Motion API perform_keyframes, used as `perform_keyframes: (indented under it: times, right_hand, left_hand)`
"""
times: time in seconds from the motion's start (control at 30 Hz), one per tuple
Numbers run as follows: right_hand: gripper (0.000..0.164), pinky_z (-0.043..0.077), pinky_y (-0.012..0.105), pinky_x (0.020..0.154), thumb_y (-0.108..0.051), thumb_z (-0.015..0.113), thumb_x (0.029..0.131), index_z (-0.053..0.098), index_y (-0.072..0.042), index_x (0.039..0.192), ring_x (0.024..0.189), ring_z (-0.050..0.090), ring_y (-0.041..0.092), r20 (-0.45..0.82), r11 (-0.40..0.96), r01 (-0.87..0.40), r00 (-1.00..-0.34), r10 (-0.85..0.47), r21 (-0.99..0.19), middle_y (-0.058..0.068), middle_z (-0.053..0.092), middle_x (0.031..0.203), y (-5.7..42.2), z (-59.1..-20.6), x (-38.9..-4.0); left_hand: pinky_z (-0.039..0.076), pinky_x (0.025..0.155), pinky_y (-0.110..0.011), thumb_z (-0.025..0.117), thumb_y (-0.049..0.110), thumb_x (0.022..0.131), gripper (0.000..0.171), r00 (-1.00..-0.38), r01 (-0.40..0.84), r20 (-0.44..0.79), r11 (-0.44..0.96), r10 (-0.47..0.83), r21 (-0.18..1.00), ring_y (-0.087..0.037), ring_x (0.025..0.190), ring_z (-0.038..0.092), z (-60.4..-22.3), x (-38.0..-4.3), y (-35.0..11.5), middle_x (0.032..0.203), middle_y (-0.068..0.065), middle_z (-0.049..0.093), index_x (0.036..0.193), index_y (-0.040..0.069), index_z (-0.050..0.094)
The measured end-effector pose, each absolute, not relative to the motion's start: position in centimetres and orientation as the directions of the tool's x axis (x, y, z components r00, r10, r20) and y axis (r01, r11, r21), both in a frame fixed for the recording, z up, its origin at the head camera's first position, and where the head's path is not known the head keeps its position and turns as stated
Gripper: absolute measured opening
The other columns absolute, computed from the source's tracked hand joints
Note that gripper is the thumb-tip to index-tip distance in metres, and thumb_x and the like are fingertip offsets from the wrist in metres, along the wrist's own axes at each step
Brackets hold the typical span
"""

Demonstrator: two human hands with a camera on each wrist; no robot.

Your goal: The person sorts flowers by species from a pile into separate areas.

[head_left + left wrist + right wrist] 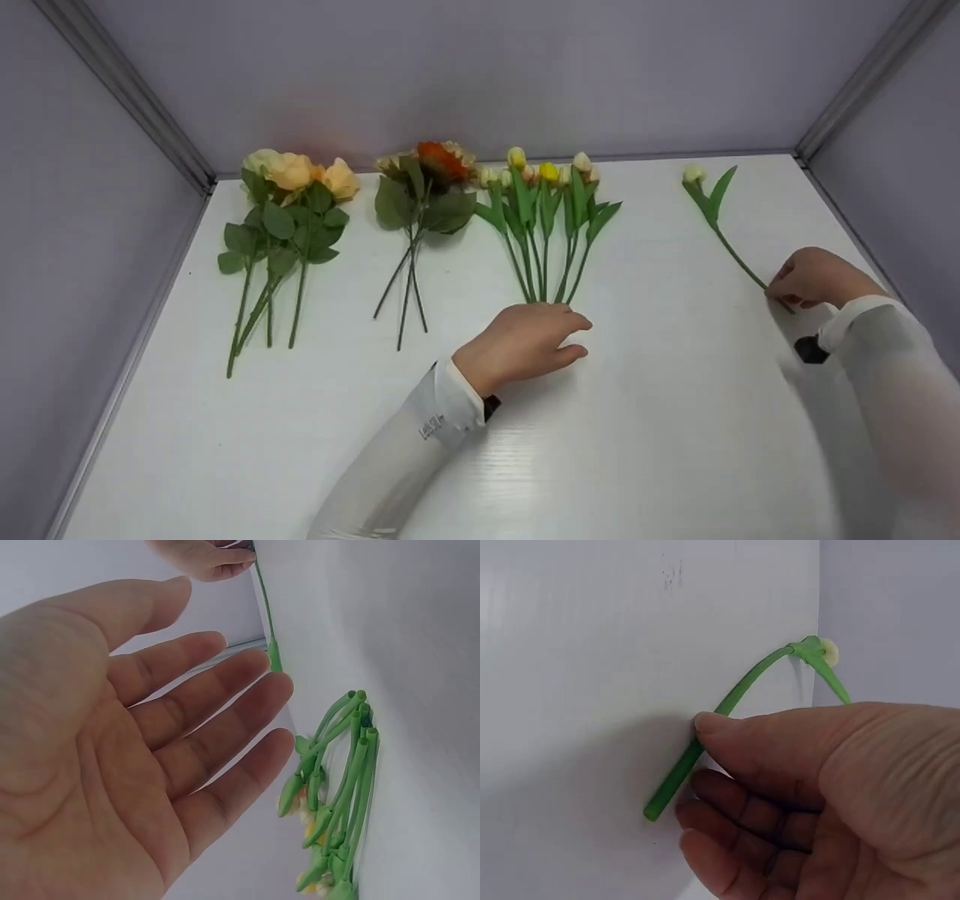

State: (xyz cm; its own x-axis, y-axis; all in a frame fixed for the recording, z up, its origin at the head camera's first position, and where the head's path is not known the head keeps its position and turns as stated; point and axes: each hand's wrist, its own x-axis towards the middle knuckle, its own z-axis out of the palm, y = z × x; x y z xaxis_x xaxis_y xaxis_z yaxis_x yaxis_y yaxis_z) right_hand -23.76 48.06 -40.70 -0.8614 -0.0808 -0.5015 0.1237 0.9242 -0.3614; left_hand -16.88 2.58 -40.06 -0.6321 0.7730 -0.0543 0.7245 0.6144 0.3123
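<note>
At the table's right side, my right hand [821, 277] pinches the lower stem of a single white tulip [746, 682] between thumb and fingers. That tulip's pale bud [694, 173] points toward the back wall. My left hand [525, 341] hovers by the stem ends of a bunch of tulips [544, 217] with white, yellow and pinkish buds. In the left wrist view its fingers [225, 735] are extended, and the palm holds nothing. The bunch's cut stem ends [364, 720] show apart from the fingertips there.
Peach and cream roses [292, 176] with leafy stems lie at the far left. Beside them are orange and cream flowers [442, 161] with crossed brown stems. Grey panels [480, 75] wall in the white table [645, 420] at the back and both sides.
</note>
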Motion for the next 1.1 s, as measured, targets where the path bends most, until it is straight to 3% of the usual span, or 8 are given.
perform_keyframes:
  times: [0.13,0.3,0.43,0.57,0.7,0.77,0.97,1.1]
  right_hand:
    - [0.025,0.046,0.034,0.067,-0.018,0.063,0.096,0.072,0.004,0.089,0.072,0.057,0.02,-0.45,0.911,0.13,-0.891,-0.067,-0.392,0.002,0.064,0.068,47.7,-41.2,-23.7]
    - [0.04,0.048,0.036,0.075,-0.028,0.062,0.101,0.064,0.009,0.117,0.083,0.058,0.022,-0.448,0.807,0.249,-0.894,-0.021,-0.535,0.003,0.067,0.083,47.0,-42.0,-23.4]
    - [0.056,0.051,0.03,0.081,-0.04,0.064,0.101,0.058,0.007,0.131,0.091,0.062,0.015,-0.462,0.723,0.323,-0.887,0.006,-0.611,-0.001,0.067,0.098,46.4,-42.3,-23.3]
    - [0.062,0.054,0.023,0.085,-0.043,0.067,0.1,0.054,0.005,0.137,0.097,0.064,0.009,-0.422,0.529,0.359,-0.907,0.001,-0.769,-0.005,0.068,0.107,44.7,-42.4,-23.1]
    - [0.051,0.056,0.023,0.084,-0.03,0.073,0.097,0.058,0.004,0.131,0.096,0.066,0.013,-0.339,0.227,0.323,-0.94,-0.036,-0.919,0.002,0.07,0.109,41.3,-41.9,-22.7]
    - [0.045,0.056,0.024,0.083,-0.026,0.075,0.096,0.061,0.003,0.126,0.095,0.066,0.016,-0.291,0.145,0.281,-0.956,-0.047,-0.949,0.006,0.069,0.11,38.8,-41.4,-22.5]
    - [0.042,0.057,0.029,0.084,-0.03,0.073,0.098,0.062,0.003,0.121,0.098,0.065,0.024,-0.155,0.21,0.125,-0.979,-0.132,-0.97,0.015,0.067,0.113,30.3,-40.3,-21.4]
    - [0.04,0.057,0.035,0.082,-0.03,0.073,0.098,0.065,0.004,0.117,0.093,0.066,0.028,-0.088,0.249,0.034,-0.974,-0.208,-0.968,0.019,0.068,0.108,25.5,-40.4,-20.6]
  left_hand:
    - [0.052,0.093,-0.03,0.061,0.035,0.105,0.037,-0.643,0.71,-0.038,0.614,0.765,0.345,-0.012,0.119,0.063,-39.7,-17.1,2.2,0.132,0.004,0.066,0.138,0.018,0.066]
    - [0.052,0.094,-0.03,0.061,0.036,0.105,0.037,-0.664,0.69,-0.014,0.619,0.748,0.375,-0.01,0.119,0.062,-39.3,-17.3,1.6,0.132,0.005,0.067,0.136,0.018,0.067]
    - [0.053,0.089,-0.029,0.06,0.036,0.105,0.035,-0.679,0.675,0.008,0.621,0.734,0.399,-0.009,0.113,0.064,-39.1,-17.6,1.2,0.127,0.004,0.069,0.134,0.018,0.068]
    - [0.054,0.086,-0.029,0.059,0.035,0.106,0.031,-0.72,0.624,0.038,0.621,0.693,0.474,-0.007,0.107,0.066,-38.8,-18.0,0.8,0.123,0.007,0.07,0.13,0.02,0.071]
    - [0.053,0.082,-0.027,0.059,0.034,0.106,0.027,-0.782,0.536,0.098,0.584,0.616,0.609,-0.002,0.097,0.065,-38.7,-18.7,0.2,0.114,0.012,0.071,0.125,0.022,0.074]
    - [0.052,0.081,-0.027,0.06,0.033,0.106,0.026,-0.815,0.486,0.128,0.545,0.565,0.683,-0.001,0.092,0.063,-38.8,-19.0,-0.1,0.11,0.013,0.07,0.123,0.021,0.075]
    - [0.054,0.082,-0.03,0.065,0.033,0.103,0.024,-0.907,0.297,0.159,0.325,0.39,0.898,-0.006,0.094,0.065,-39.1,-19.9,-1.0,0.107,0.013,0.07,0.122,0.022,0.075]
    - [0.056,0.089,-0.04,0.068,0.034,0.101,0.028,-0.938,0.221,0.181,0.107,0.294,0.97,-0.017,0.1,0.067,-39.2,-20.6,-1.4,0.11,0.006,0.071,0.124,0.019,0.073]
